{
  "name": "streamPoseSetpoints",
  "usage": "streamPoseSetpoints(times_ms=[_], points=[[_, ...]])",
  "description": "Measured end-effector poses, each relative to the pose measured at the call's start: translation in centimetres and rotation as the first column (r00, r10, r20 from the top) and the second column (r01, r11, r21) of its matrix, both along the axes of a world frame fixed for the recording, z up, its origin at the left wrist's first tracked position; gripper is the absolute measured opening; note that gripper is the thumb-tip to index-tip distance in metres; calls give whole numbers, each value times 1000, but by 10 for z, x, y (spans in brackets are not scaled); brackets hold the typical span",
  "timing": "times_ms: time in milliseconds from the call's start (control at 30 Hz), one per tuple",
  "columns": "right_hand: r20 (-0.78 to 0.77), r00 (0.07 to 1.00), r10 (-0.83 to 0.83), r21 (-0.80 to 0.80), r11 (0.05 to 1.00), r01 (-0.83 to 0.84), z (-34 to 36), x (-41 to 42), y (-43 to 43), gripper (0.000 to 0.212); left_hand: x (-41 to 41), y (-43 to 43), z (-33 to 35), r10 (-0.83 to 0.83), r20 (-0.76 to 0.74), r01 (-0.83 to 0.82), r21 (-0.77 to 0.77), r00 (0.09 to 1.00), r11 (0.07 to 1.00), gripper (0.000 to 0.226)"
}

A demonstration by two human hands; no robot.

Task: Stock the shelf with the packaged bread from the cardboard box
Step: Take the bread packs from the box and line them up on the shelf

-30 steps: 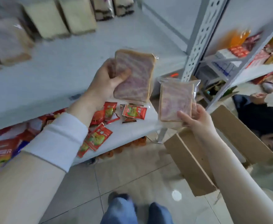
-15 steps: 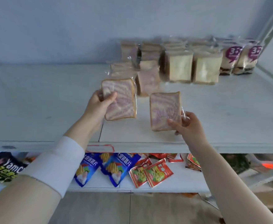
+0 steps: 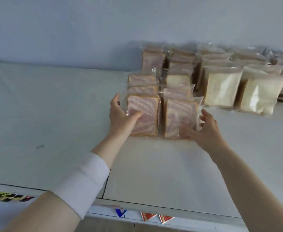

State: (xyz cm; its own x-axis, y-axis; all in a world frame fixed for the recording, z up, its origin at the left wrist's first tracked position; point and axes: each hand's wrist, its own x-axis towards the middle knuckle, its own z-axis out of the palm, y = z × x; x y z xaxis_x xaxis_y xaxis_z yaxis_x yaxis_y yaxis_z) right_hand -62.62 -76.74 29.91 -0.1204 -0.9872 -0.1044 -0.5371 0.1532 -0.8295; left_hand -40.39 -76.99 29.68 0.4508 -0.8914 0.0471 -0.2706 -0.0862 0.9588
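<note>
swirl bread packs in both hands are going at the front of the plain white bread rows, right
No: in the head view the left hand and right hand set swirl bread packs at the front of the swirl bread rows; plain white bread stands further right.

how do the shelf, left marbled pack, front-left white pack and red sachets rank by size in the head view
1. shelf
2. left marbled pack and front-left white pack: look alike; the white one sits farther back, so unranked
3. red sachets: smallest, only tips show

Soft even daylight (slightly blurred throughout)
</note>
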Motion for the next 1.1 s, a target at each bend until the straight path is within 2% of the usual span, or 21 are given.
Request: streamPoseSetpoints(times_ms=[33, 100, 133, 200, 233, 333, 400, 467, 533, 633, 700, 733, 833, 933, 1100], points=[[60, 998, 31, 65, 997, -35, 4, -1, -5, 104, 5, -6, 2, -35, -92, 38, 40, 995, 998, 87], [204, 976, 79, 161, 981, -113, 11, -1, -13, 109, 16, -22, 7, -71, -161, 87, 91, 984, 992, 92], [203, 974, 101, 182, 973, -139, 13, 1, -15, 110, 22, -30, 9, -91, -182, 112, 106, 979, 988, 95], [28, 991, 127, 172, 976, -130, 17, 6, -14, 112, 29, -40, 12, -144, -237, 183, 150, 961, 972, 102], [-54, 993, 109, 130, 986, -101, 19, 9, -12, 115, 31, -43, 12, -166, -270, 216, 165, 948, 962, 107], [-141, 989, 42, -50, 998, -49, 29, 18, 1, 120, 37, -55, 15, -168, -332, 234, 171, 928, 957, 112], [-227, 974, 16, -196, 979, -62, 35, 28, 11, 117, 41, -65, 18, -174, -358, 246, 168, 917, 955, 97], [-329, 944, 34, -345, 926, -154, 40, 43, 18, 106, 44, -78, 26, -166, -438, 250, 142, 883, 958, 63], [-481, 870, 105, -367, 878, -308, 44, 61, 20, 98, 46, -93, 36, -126, -468, 227, 166, 875, 960, 51], [-720, 647, 250, -191, 826, -531, 44, 81, 9, 99, 48, -114, 46, -127, -478, 249, 202, 869, 947, 63], [-798, 524, 298, -81, 809, -583, 42, 86, -2, 101, 48, -125, 51, -162, -491, 310, 235, 856, 921, 67], [-805, 507, 307, -62, 808, -586, 42, 87, -5, 101, 48, -129, 52, -194, -507, 357, 247, 840, 901, 63], [-765, 572, 297, -107, 817, -566, 44, 87, -5, 100, 51, -143, 52, -285, -503, 467, 282, 816, 838, 52], [-772, 586, 245, -165, 814, -557, 40, 87, -5, 97, 58, -154, 50, -383, -436, 535, 309, 815, 787, 44], [-778, 589, 220, -193, 808, -556, 39, 87, -7, 96, 66, -164, 45, -413, -439, 574, 345, 798, 742, 53]])
